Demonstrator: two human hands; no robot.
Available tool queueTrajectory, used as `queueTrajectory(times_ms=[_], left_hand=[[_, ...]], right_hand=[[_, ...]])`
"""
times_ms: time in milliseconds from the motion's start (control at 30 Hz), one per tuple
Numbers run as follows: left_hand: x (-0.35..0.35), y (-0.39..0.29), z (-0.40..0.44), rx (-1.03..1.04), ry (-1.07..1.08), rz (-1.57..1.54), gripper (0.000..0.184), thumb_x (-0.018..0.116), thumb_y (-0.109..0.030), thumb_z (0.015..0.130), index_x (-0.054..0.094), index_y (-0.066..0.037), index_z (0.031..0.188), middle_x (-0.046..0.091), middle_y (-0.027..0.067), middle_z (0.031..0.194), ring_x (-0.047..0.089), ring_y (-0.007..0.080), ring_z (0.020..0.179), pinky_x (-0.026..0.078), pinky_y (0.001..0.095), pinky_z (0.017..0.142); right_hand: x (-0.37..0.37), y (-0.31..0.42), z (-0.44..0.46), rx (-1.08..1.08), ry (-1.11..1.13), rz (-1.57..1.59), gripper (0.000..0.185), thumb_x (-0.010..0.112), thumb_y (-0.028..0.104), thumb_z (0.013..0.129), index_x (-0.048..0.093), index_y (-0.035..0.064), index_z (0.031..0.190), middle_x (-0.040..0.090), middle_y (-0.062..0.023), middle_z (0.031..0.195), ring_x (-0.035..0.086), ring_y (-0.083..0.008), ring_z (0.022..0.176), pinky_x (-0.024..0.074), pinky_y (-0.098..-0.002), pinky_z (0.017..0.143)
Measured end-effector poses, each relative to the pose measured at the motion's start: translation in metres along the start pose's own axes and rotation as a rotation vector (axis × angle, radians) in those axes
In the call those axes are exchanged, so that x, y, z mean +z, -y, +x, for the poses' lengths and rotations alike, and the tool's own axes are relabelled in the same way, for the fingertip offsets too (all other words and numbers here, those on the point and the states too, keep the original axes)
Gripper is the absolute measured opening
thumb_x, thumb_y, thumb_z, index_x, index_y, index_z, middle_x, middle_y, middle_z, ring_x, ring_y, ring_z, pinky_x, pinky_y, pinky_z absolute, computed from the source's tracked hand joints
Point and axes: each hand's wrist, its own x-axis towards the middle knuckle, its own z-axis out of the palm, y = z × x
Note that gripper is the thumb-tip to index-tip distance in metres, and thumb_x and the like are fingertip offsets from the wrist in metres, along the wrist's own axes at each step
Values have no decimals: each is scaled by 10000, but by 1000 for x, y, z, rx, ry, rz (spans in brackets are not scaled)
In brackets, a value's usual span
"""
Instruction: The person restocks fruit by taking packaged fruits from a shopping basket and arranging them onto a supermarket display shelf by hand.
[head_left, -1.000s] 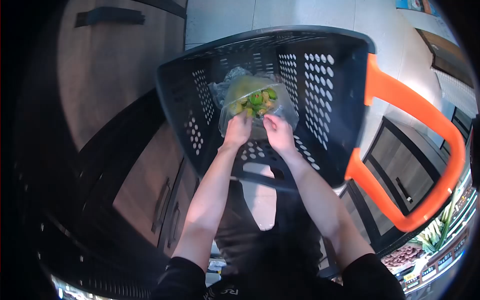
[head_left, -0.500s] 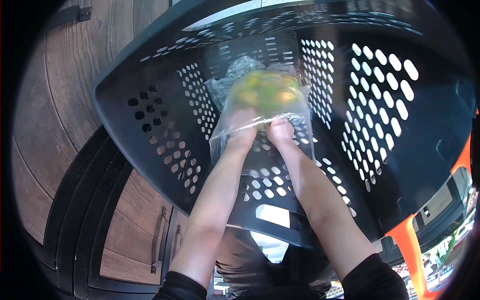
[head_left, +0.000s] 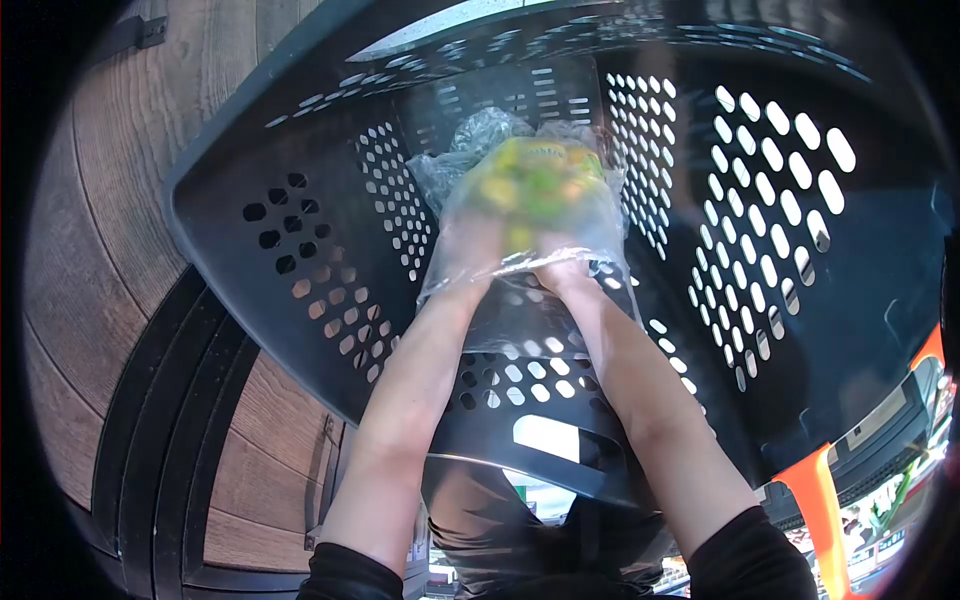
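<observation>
A clear plastic bag point(head_left: 455, 225) lies deep in a black perforated basket point(head_left: 330, 230), its open edge toward me. Through the film shows a blurred yellow-and-green item point(head_left: 540, 180), too hazy to name. My left hand point(head_left: 472, 243) reaches inside the bag to the near side of this item, with the film over it up to about the wrist. Beside it my right hand point(head_left: 562, 255) is also under the film, just below the item. The haze hides the fingers of both hands, so their grip cannot be made out.
More crumpled clear plastic point(head_left: 487, 128) lies behind the item, against the far basket wall. The basket's near edge has a handle opening point(head_left: 547, 436). Brown wood panels point(head_left: 120, 200) with black frames stand at the left. An orange support point(head_left: 815, 500) is at the lower right.
Both hands have moved farther under the plastic film. The right fist, seen at the bag's edge before, is now mostly covered. The view has shifted slightly.
</observation>
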Motion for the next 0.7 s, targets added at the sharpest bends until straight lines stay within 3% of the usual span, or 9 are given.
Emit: queueTrajectory(times_ms=[33, 167, 233, 300, 367, 433, 500, 633, 700], left_hand=[[4, -1, -3, 35, -27, 55, 367, 497, -230, 901, 593, -47, 1204, 607, 162, 1198, 552, 293, 1152, 394, 409, 1014], [56, -2, -1, 32, -328, -73, 391, 540, -117, 854, 546, 3, 1226, 549, 199, 1210, 523, 296, 1168, 405, 472, 997], [65, 0, -6, 72, -253, 245, 422, 541, -124, 859, 513, 17, 1256, 526, 211, 1228, 506, 324, 1179, 403, 481, 999], [64, -2, -9, 103, -256, 278, 410, 528, -109, 865, 506, 23, 1252, 538, 205, 1196, 514, 356, 1148, 433, 473, 966], [73, -4, -7, 58, -269, 122, 403, 519, -93, 864, 503, 28, 1248, 545, 200, 1172, 523, 380, 1112, 459, 471, 929], [99, -3, -2, -2, -271, -76, 405, 529, -91, 843, 520, 25, 1231, 544, 191, 1163, 524, 378, 1094, 467, 471, 906], [104, -1, 4, 42, -258, 16, 413, 568, -115, 791, 567, 8, 1186, 537, 168, 1168, 504, 340, 1123, 448, 460, 915], [79, 4, 0, 177, -247, -15, 323, 512, -105, 856, 559, 29, 1146, 556, 210, 1108, 557, 375, 1012, 475, 486, 857], [69, -5, 0, 53, -187, -202, 294, 517, -108, 852, 577, 24, 1108, 558, 204, 1110, 556, 374, 1011, 468, 474, 856]], right_hand=[[5, -5, 4, -26, -74, 24, 520, 631, 340, 841, 541, 92, 1290, 553, -187, 1280, 558, -317, 1151, 456, -422, 947], [-13, -25, 10, -172, -336, 273, 477, 589, 321, 873, 548, 37, 1254, 643, -180, 1109, 612, -320, 1045, 467, -414, 928], [-44, -12, 2, -90, -304, 368, 467, 561, 324, 889, 547, 18, 1242, 655, -191, 1071, 616, -334, 1026, 462, -415, 935], [-65, 3, 2, 166, -136, 349, 458, 522, 320, 907, 539, 4, 1238, 633, -227, 1102, 597, -355, 1052, 450, -420, 950], [-40, -9, 31, -294, -418, 744, 487, 525, 307, 886, 522, -30, 1238, 632, -234, 1082, 596, -354, 1053, 450, -438, 944], [-40, -11, 38, -386, -504, 505, 515, 532, 297, 878, 500, -32, 1273, 641, -228, 1054, 609, -317, 1034, 455, -418, 931], [-47, -9, 40, -59, -346, -320, 549, 543, 292, 885, 473, -1, 1344, 659, -209, 1017, 635, -245, 993, 465, -360, 913], [-8, -18, 73, -146, -779, -235, 519, 513, 217, 850, 464, -16, 1311, 598, -202, 1149, 565, -319, 1089, 440, -441, 934], [2, -16, 87, -175, -876, -148, 512, 506, 189, 837, 455, -19, 1302, 571, -194, 1203, 528, -350, 1141, 421, -474, 953]])
